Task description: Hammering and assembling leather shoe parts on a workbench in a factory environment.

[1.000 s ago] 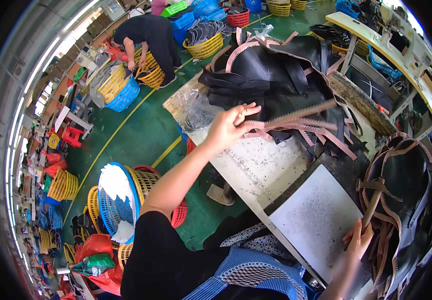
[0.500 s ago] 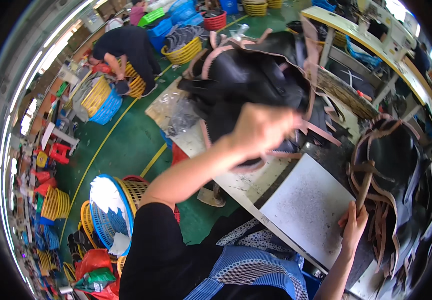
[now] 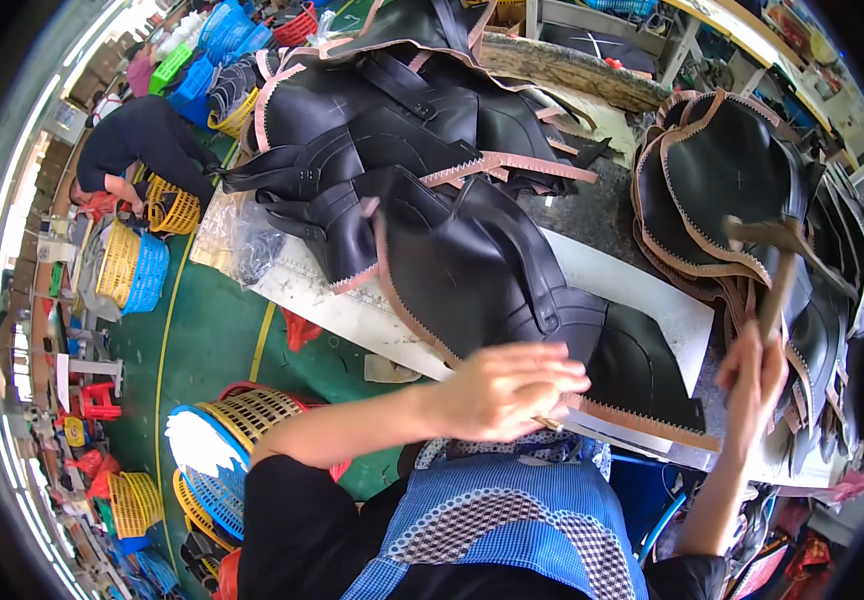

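Observation:
My right hand [image 3: 757,370] is closed around the wooden handle of a hammer [image 3: 777,285], its head raised beside a stack of leather pieces. In front of me lies a black leather piece [image 3: 452,265] with a zigzag-cut pinkish edge and a stitched-on strap. It partly covers a white board [image 3: 642,295]. At the near edge of this piece my left hand [image 3: 512,390] has its fingers curled on it. A small tan end shows under those fingers; I cannot make out what it is. A heap of similar black leather pieces [image 3: 352,125] lies beyond.
More black leather pieces [image 3: 732,180] are stacked on the right. Clear plastic [image 3: 252,240] lies at the table's left end. Blue and yellow baskets [image 3: 217,470] stand on the green floor to my left. Farther off, a person [image 3: 147,150] bends over a yellow basket.
My left hand has come back from the heap toward me, and a leather piece now lies over the white board. My right hand has lifted the hammer slightly. My view has shifted right.

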`<state>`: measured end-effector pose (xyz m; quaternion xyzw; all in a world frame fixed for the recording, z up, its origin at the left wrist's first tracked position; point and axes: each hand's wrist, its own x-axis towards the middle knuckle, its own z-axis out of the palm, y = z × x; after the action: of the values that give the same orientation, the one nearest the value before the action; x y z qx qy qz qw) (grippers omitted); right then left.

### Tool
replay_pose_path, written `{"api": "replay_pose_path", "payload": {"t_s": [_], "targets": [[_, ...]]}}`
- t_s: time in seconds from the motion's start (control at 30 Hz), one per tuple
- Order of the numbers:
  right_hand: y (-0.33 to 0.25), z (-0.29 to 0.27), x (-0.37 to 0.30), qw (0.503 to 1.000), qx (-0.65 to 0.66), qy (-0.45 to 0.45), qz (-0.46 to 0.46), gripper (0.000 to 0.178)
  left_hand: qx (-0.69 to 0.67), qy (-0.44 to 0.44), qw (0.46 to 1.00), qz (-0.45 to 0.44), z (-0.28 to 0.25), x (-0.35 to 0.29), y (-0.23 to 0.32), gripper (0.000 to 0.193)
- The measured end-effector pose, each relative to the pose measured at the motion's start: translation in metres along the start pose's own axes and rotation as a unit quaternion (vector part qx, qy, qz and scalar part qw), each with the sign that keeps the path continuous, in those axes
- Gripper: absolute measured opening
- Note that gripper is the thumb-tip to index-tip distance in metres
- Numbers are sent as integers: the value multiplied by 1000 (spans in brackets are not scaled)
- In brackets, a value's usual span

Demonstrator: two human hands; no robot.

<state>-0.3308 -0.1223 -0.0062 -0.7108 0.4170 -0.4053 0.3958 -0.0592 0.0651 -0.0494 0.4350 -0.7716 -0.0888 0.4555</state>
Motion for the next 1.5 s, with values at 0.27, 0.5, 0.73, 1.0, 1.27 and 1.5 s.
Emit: {"api": "replay_pose_path", "payload": {"t_s": [0.27,0.5,0.73,1.0,1.27,1.5], "targets": [[-72,9,-59,987,36,-126,95,21,238,-287,927,26,-88,45,-89,26],[-25,41,-75,963,-259,-66,-29,24,164,-202,964,50,-80,35,-105,26],[-20,36,-70,969,-42,-138,203,30,234,-189,951,68,-80,44,-94,22],[-20,3,-4,952,-281,-102,62,30,242,-185,947,98,-47,16,-49,18],[-49,-19,-12,936,-327,-50,-125,18,249,-156,956,28,-19,-15,-17,13],[-53,-4,-49,915,-308,-260,-16,18,97,-166,974,-116,-31,37,-17,12]]}}
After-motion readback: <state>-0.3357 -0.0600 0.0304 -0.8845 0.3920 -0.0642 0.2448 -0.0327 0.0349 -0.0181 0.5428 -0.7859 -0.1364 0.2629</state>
